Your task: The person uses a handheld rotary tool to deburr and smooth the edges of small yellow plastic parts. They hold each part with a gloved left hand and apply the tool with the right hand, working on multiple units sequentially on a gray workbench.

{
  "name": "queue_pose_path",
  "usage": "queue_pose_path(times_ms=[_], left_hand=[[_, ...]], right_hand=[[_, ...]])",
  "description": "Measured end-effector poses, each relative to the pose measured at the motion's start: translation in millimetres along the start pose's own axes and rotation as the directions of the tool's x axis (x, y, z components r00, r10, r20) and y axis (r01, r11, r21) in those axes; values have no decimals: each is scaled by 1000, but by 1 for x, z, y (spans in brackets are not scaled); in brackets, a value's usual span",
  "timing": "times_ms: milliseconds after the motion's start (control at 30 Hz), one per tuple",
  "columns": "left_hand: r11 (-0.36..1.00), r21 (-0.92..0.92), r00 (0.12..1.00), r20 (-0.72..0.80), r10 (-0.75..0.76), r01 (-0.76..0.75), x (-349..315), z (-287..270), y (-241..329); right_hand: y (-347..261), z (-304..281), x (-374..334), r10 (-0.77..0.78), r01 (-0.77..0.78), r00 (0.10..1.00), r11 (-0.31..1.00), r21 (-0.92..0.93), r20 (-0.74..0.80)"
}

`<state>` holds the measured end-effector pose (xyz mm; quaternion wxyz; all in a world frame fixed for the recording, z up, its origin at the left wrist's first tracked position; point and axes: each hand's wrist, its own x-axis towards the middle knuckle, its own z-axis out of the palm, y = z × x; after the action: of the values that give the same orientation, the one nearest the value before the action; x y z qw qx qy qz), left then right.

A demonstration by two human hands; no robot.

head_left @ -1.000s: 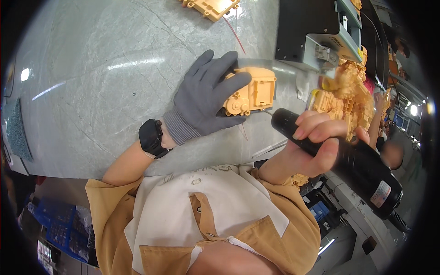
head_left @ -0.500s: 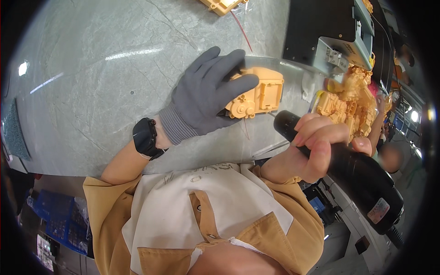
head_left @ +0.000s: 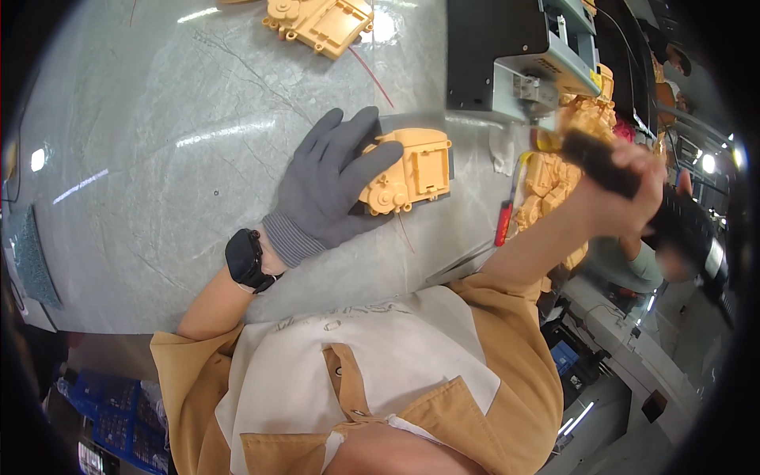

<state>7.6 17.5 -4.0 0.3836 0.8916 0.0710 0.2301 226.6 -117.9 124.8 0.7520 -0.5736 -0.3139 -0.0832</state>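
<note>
My gloved left hand [head_left: 326, 184] held the orange case [head_left: 412, 172], judged light, stiff, best gripped by its side walls; my right hand [head_left: 643, 190] clasped a black tool [head_left: 595, 161].

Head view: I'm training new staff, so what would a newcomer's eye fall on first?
Probably the yellow casing, bright against the grey table, partly under the gloved left grip. Next, the black cylindrical tool in the bare right grip, at picture right. Heaped yellow parts nearby also stand out.

right hand [head_left: 629, 202], black tool [head_left: 598, 158]: blurred | far housing [head_left: 336, 28]: top cut off | near housing [head_left: 427, 170]: partly behind left hand [head_left: 324, 186]
</note>
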Motion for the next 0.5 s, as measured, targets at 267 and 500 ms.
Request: queue_pose_path(times_ms=[267,500], left_hand=[[1000,-9,1000,17,1,0,-2,-1,1],[1000,15,1000,0,-13,13,-5,0,-1]], right_hand=[[22,19,-2,-13,21,999,986,-164,51],[-9,6,-38,-153,166,983,977,-130,104]])
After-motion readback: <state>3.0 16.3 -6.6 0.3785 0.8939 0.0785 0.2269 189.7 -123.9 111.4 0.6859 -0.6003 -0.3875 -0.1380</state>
